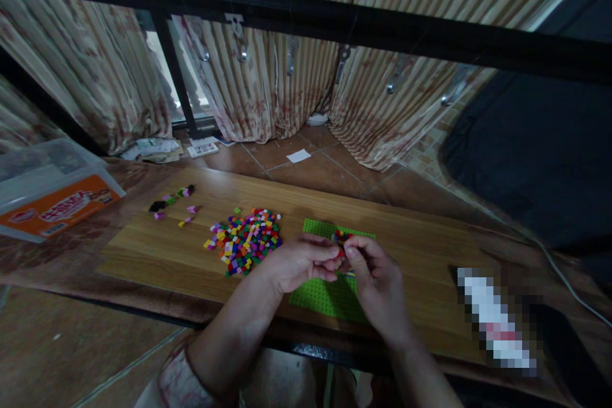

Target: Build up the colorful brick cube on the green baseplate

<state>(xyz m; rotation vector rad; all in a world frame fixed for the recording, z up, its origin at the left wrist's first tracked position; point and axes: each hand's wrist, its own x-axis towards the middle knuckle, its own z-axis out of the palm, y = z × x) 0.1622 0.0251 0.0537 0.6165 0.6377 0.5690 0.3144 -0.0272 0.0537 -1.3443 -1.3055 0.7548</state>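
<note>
Wooden board (143, 255) carries a heap of tiny coloured bricks (243, 242); above a green baseplate (325, 296), left hand (301, 261) and right hand (377, 284) pinch a small red brick (340, 254) together.

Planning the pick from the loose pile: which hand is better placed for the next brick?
Left, probably. The left hand is nearest the brick pile, on that side of the green baseplate. The right hand is farther away, with the left hand between it and the pile.
</note>
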